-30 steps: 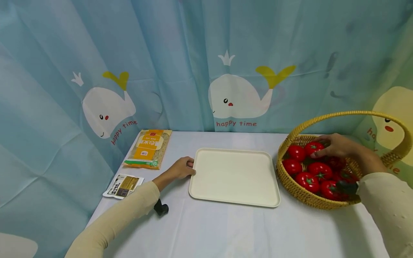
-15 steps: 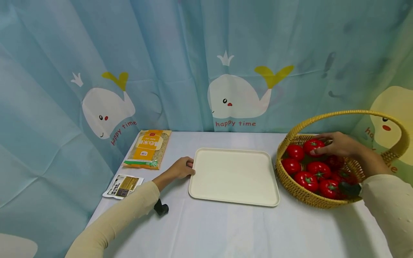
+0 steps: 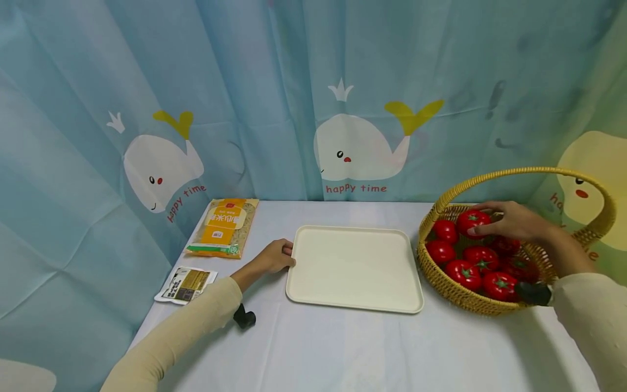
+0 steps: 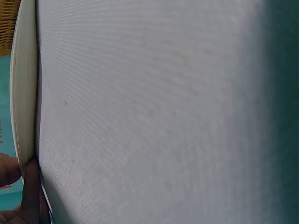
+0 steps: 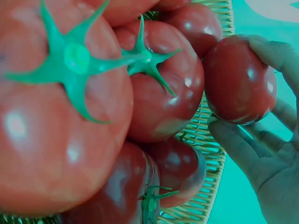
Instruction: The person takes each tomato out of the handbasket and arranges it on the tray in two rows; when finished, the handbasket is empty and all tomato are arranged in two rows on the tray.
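Note:
A cream rectangular tray [image 3: 352, 267] lies mid-table. My left hand [image 3: 275, 256] pinches its left edge; in the left wrist view, the thumb [image 4: 9, 171] is on one side of the tray rim [image 4: 25, 84] and a finger [image 4: 31, 186] on the other. At the right stands a wicker basket [image 3: 453, 293] of several red tomatoes [image 3: 462, 274]. My right hand [image 3: 519, 220] reaches under its handle and grips a tomato [image 3: 473, 221] at the back. In the right wrist view, thumb and fingers hold that tomato [image 5: 239, 81] from opposite sides, near the basket's wicker wall.
The basket's tall arched handle [image 3: 509, 173] rises over my right forearm. A bag of grain [image 3: 225, 227] and a small white packet [image 3: 186, 284] lie at the left. A black piece [image 3: 244, 317] sits beside my left sleeve. A whale-print curtain [image 3: 274, 98] hangs behind.
The tomato in my right hand has risen slightly within the basket. My left hand and the tray hold still; the head view has shifted a little.

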Demonstrator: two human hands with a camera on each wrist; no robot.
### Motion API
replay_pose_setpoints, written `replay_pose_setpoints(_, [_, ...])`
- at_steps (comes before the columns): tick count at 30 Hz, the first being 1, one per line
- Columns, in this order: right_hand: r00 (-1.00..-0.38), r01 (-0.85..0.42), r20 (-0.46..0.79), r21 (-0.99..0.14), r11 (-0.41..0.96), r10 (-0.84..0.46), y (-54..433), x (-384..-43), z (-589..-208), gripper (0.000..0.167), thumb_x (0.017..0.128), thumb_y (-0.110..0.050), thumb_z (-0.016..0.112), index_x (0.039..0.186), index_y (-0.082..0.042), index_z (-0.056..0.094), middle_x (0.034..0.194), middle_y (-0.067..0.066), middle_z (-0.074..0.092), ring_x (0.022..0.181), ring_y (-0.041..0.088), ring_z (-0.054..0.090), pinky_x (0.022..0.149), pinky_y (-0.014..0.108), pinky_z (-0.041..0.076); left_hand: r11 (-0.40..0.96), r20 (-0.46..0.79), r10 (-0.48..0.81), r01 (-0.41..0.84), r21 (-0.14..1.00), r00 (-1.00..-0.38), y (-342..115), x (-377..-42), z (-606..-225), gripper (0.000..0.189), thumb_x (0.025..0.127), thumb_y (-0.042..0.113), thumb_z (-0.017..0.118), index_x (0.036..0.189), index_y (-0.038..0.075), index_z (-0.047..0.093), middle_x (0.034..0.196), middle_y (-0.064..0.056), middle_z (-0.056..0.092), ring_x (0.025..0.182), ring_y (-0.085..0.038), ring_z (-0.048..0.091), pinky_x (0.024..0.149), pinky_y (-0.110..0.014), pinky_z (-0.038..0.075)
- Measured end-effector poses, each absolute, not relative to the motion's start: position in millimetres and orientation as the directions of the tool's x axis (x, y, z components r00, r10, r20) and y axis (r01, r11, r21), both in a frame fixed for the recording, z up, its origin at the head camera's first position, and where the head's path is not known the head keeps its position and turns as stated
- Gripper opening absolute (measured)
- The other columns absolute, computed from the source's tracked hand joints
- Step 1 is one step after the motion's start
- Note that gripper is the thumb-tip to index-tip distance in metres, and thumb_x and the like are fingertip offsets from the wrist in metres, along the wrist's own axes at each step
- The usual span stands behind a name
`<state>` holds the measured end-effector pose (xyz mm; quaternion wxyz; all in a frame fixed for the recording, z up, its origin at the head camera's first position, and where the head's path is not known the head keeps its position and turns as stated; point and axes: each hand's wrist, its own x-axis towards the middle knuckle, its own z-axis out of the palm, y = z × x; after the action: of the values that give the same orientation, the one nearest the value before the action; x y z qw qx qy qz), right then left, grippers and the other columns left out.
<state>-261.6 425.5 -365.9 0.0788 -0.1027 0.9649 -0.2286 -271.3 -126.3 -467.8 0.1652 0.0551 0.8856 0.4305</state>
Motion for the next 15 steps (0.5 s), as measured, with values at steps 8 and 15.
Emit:
replay_pose_setpoints(8, [-0.967, -0.197, -0.052, -0.464, 0.864, -0.249, 416, -252, -364, 0.065, 0.087, -0.042, 0.076, 0.137, -0.005, 0.056, 0.126, 0.026, 0.062, 0.112, 0.046, 0.058, 0.081, 0.045, 0.054, 0.604, -0.251, 0.245, -0.055, 0.795, -0.936, -127, -271, -467, 0.047, 0.081, 0.000, 0.070, 0.126, -0.005, 0.056, 0.104, -0.012, 0.061, 0.085, -0.019, 0.062, 0.071, -0.026, 0.059])
replay_pose_setpoints(15, [-0.958, -0.232, -0.030, -0.501, 0.834, -0.284, 407, -242, -358, 0.064, 0.088, -0.035, 0.077, 0.138, -0.002, 0.054, 0.126, 0.025, 0.063, 0.109, 0.034, 0.063, 0.082, 0.037, 0.057, 0.600, -0.258, 0.253, -0.058, 0.798, -0.933, -127, -271, -467, 0.047, 0.082, 0.000, 0.070, 0.126, -0.005, 0.056, 0.103, -0.012, 0.061, 0.083, -0.018, 0.062, 0.070, -0.026, 0.059])
